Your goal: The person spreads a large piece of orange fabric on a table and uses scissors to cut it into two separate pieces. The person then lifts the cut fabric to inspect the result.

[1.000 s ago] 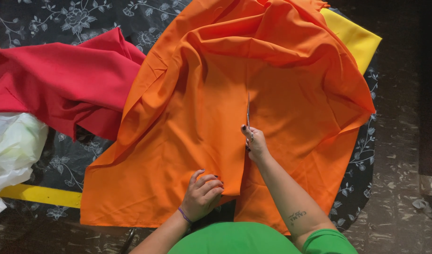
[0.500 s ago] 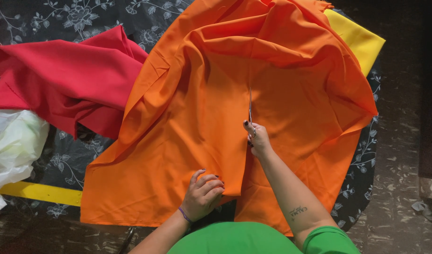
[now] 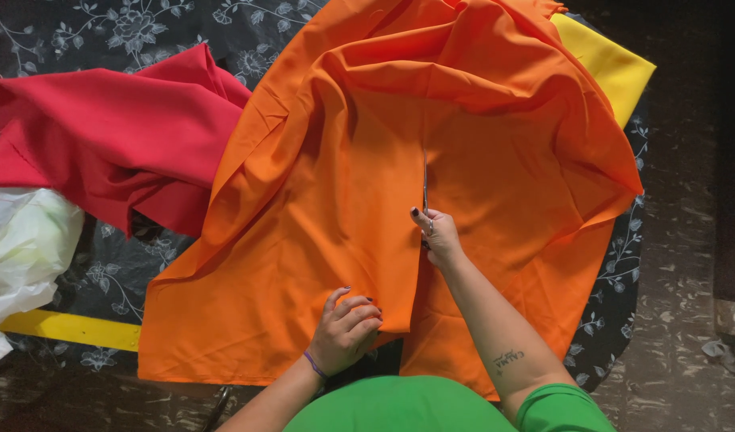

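The orange fabric (image 3: 319, 240) lies spread across the tabletop (image 3: 183, 32), partly slit. The right hand (image 3: 438, 238) grips scissors (image 3: 425, 188) in the cut; the left hand (image 3: 345, 330) presses the cloth flat. Red fabric (image 3: 119, 136) lies left, yellow fabric (image 3: 603, 64) beyond.

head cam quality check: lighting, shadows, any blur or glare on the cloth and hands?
Head view: orange cloth evenly and brightly lit, saturated, with soft shadows in its folds; no glare. Right hand on the scissors and left hand both sharp, no motion blur. The thin blades are hard to make out against the cloth. Floor at right falls dark.
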